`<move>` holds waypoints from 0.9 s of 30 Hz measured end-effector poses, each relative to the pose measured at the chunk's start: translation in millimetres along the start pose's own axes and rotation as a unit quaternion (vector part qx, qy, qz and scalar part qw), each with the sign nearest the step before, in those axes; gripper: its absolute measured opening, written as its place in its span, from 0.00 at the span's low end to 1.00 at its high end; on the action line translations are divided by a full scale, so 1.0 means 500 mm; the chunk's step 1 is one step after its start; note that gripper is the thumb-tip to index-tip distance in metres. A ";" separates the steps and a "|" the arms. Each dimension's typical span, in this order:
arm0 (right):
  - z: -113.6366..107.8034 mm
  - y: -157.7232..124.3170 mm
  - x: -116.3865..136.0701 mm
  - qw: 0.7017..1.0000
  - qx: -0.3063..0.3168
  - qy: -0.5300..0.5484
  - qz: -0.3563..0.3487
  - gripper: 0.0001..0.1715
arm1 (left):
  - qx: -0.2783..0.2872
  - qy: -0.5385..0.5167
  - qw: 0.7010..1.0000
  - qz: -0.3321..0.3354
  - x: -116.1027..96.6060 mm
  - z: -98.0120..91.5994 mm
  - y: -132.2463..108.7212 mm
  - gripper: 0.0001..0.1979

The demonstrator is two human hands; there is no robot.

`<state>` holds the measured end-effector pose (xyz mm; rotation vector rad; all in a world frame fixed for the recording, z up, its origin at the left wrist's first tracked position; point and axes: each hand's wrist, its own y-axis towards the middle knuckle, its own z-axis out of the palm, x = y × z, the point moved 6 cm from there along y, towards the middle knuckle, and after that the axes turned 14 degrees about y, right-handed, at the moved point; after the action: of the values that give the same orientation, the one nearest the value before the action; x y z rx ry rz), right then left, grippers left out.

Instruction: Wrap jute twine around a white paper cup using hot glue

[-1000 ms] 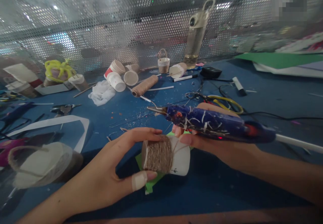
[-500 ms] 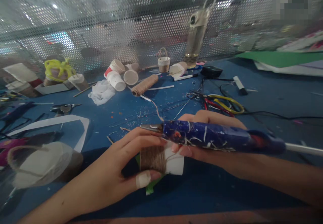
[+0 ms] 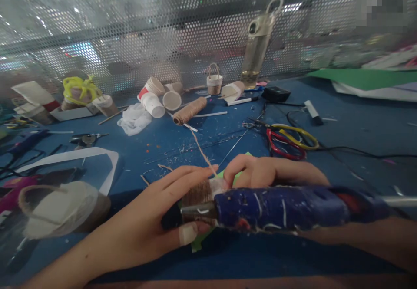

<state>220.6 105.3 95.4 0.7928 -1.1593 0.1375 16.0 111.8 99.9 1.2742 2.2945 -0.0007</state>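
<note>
The mesh panel [image 3: 163, 33] stands behind the blue tabletop [image 3: 358, 133], which carries the scattered work. The left hand [image 3: 156, 211] is closed round the cup [image 3: 197, 193], fingers over its top, thumb on the near side. The right hand [image 3: 273, 172] curls its fingers at the cup's white end; whether it pinches anything I cannot tell, since the glue gun [image 3: 280, 208] blocks the view. The glue gun has sunk over the last second: its nozzle, earlier above the cup, now crosses in front of the wrapped part, and the scissors [image 3: 271, 129] show more fully. The cup lies between both hands, with green paper [image 3: 197, 243] below it. Farther back lies the spool [image 3: 189, 110]. Its twine [image 3: 200, 146] now runs straighter to the cup, so the winding seems drawn tighter, though the nozzle hides part of it.
</note>
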 end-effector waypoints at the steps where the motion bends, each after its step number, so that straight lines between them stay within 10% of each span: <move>1: -0.002 0.000 -0.001 1.000 -0.016 0.001 0.013 0.10 | -0.001 0.003 1.000 -0.001 0.000 0.000 -0.001 0.37; 10: -0.002 0.000 -0.025 0.986 -0.080 0.069 0.129 0.12 | -0.009 -0.055 0.996 -0.065 0.027 0.004 -0.019 0.34; 27: 0.003 -0.006 -0.025 0.988 -0.086 -0.006 0.126 0.13 | -0.028 -0.282 0.948 -0.144 0.057 0.013 0.012 0.31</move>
<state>215.7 105.7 83.4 0.4941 -1.2613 0.2387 11.5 136.4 83.2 0.7669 1.9319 -0.3534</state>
